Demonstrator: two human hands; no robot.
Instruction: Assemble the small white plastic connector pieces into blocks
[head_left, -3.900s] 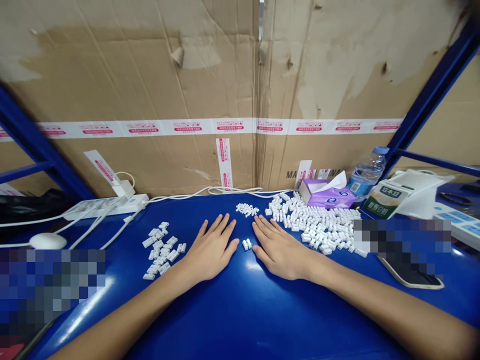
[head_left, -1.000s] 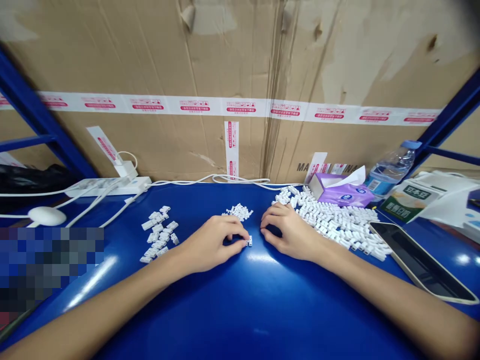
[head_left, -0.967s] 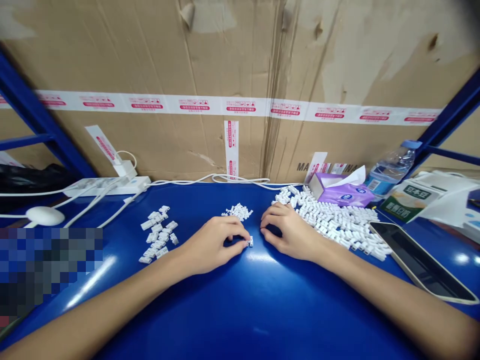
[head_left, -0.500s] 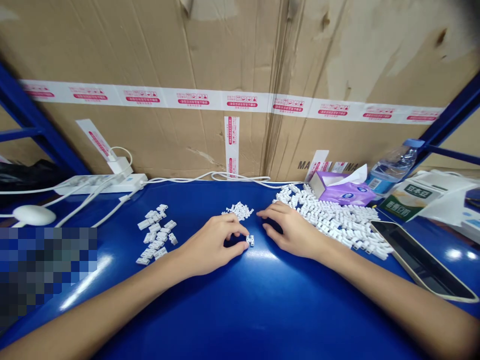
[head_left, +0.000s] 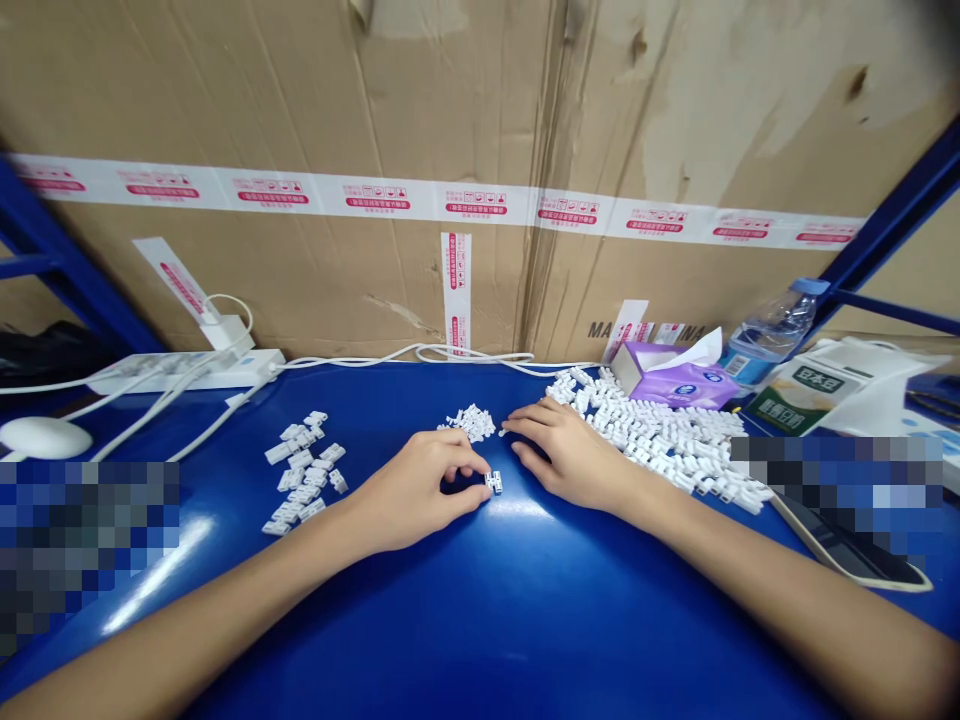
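My left hand (head_left: 424, 485) has thumb and index finger closed on a small white plastic connector (head_left: 493, 482), low over the table (head_left: 480, 620). My right hand (head_left: 566, 455) lies palm down beside it, fingers spread and thumb apart; a tiny white piece (head_left: 502, 432) sits at its index fingertip, held or merely touched, I can't tell. Just beyond my fingertips is a little heap of tiny white parts (head_left: 469, 423). The big pile of white connectors (head_left: 664, 440) starts right behind my right hand, which hides its near edge; a smaller cluster (head_left: 306, 480) lies just past my left forearm. Both forearms reach in from the bottom corners, wrists low. Farther out right are a purple tissue pack (head_left: 686, 385), a blue-capped water bottle (head_left: 776, 330), a carton marked 豆本豆 (head_left: 799, 400) and a partly pixelated phone (head_left: 832, 545). Left, white cables run from a power strip (head_left: 187, 370). Behind, cardboard (head_left: 337, 270) shows "MA" and "NA", tape covering the letters between; the red tape print is too small to read.
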